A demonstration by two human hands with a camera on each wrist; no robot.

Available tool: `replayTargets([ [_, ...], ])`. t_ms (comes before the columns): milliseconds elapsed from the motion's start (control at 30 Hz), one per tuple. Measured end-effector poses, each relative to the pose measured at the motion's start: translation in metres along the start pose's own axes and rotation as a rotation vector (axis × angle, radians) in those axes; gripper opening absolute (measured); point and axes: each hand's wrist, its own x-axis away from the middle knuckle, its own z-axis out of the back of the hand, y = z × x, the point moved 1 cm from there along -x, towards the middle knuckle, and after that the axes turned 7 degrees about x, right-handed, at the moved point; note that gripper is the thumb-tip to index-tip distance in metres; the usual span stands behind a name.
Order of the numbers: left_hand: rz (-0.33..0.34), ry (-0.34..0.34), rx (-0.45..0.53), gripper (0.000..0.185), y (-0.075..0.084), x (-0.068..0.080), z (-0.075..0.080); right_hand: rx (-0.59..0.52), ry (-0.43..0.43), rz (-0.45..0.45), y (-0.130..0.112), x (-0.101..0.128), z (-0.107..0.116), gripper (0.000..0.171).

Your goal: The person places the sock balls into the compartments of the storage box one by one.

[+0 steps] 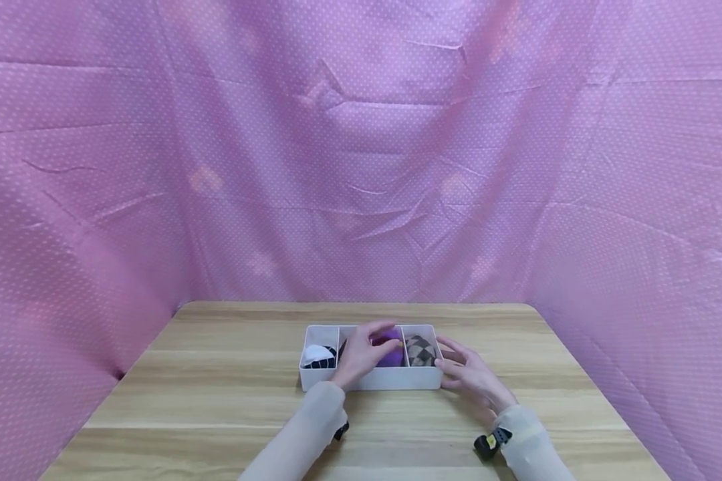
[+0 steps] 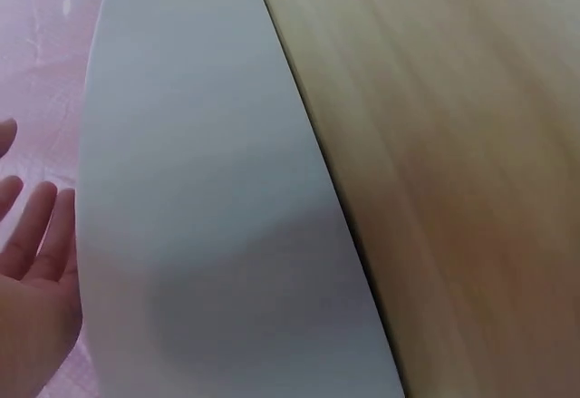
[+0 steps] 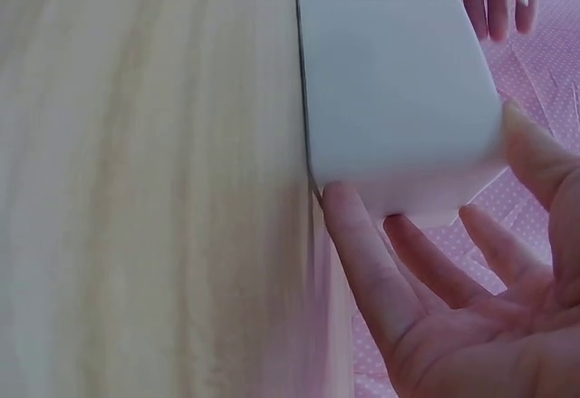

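A pink cloth (image 1: 361,147) with fine white dots, creased and slack, hangs behind and to both sides. Below it lies the bench (image 1: 216,401), smooth pale wood with a long streaky grain and rounded far corners. Near its middle sits a white tray (image 1: 391,379), a long plastic box with plain matte walls and three compartments. The left compartment holds a black-and-white bundle (image 1: 319,355), the middle one a purple bundle (image 1: 391,351), the right one a brown checked bundle (image 1: 420,350), all soft fabric. The left hand (image 1: 361,354) reaches over the near wall, fingers loosely curved onto the purple bundle and partly hiding it. The right hand (image 1: 466,374) lies spread against the tray's right end, fingers straight, thumb touching the corner.
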Motion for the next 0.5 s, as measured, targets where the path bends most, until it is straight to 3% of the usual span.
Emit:
replayTargets([
  [133,-0.002,0.045,-0.069,0.036,-0.001,0.012,0.013,0.016,0.009,-0.007,0.003,-0.001,0.0,0.077],
  [333,-0.021,0.098,-0.071,0.037,-0.008,0.023,0.039,0.02,0.005,-0.003,0.003,-0.002,0.001,0.075],
  [500,-0.006,0.176,-0.136,0.037,-0.01,0.03,0.063,0.123,0.049,-0.005,0.001,-0.002,0.002,0.071],
])
